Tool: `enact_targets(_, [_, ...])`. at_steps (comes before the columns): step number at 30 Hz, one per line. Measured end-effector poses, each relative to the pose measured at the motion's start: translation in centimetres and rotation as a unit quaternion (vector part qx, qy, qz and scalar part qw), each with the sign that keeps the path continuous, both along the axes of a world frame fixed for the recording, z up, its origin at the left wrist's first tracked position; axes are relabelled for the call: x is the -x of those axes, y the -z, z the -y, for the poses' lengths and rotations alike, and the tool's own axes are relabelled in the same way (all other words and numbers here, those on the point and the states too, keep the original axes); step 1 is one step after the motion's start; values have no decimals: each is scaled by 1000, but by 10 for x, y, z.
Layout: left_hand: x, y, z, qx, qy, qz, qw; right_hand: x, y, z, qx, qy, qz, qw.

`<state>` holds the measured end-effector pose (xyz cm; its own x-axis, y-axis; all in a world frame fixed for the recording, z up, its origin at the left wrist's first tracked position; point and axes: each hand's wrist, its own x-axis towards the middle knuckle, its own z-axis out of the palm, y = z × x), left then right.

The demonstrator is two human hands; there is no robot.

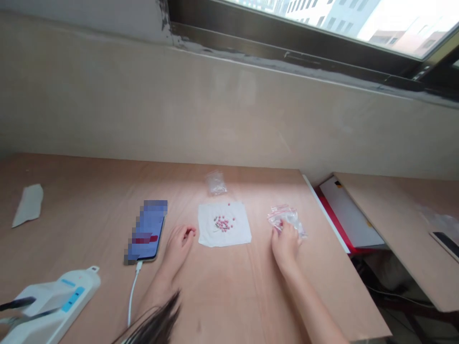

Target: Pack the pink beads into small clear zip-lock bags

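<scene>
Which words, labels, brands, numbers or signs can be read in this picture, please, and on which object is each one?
No text can be read anywhere.
Phone: the screen is pixelated, so nothing on it is legible.
Power strip: no legible marking.
Plastic bags at the right hand: any print is too small or blurred to read.

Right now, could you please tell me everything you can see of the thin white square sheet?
The thin white square sheet lies flat on the light brown wooden desk, its edges slightly uneven. It could be paper or cloth; I cannot tell which. Small round pink beads cluster loosely near its middle, with one apart by its far edge, and a few tiny dark pieces lie at the cluster's left. Neither hand touches it: the left hand is close beside it, the right hand farther off.
</scene>
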<state>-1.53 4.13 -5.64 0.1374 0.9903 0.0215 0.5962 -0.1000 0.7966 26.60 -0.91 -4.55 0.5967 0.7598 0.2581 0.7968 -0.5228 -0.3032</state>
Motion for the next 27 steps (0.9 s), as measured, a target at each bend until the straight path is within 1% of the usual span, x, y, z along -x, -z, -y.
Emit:
enact_targets(3, [0,-3,2,-5,13,0,1000,-8,4,12,-9,-49,-15,999])
enact_targets(5, [1,-3,3,-7,16,3,1000,-10,1,12,-27,-48,-38,998])
enact_targets(7, [2,-2,3,-7,13,9,1000,-10,-7,9,-55,-35,-74,995])
enact_targets(9, [3,-1,2,0,6,21,1000,-9,-18,6,-97,-30,-111,989])
enact_targets(11, [3,-2,0,23,-7,45,999,-4,-32,4,-147,-48,-146,977])
enact_targets(12, [2,-5,0,42,-17,64,997,1,-39,3,-168,-69,-164,970])
enact_targets(13, [0,-10,0,65,-22,88,994,8,-46,2,-186,-97,-183,960])
enact_targets(15, [-7,-26,1,109,-19,143,984,28,-56,2,-201,-168,-222,939])
enact_targets(17, [-17,-48,4,130,43,179,974,53,-62,2,-193,-239,-252,918])
enact_targets(19, [-28,-69,8,137,100,191,967,75,-63,3,-171,-299,-271,898])
enact_targets(21, [-34,-83,11,139,135,207,959,92,-61,4,-155,-341,-288,882])
enact_targets(22, [-35,-87,12,140,139,214,957,98,-60,4,-149,-353,-294,876])
enact_targets(24, [-33,-89,12,147,138,228,953,103,-60,5,-139,-365,-303,869])
enact_targets(27, [-27,-90,13,168,131,245,946,105,-67,5,-122,-369,-321,864])
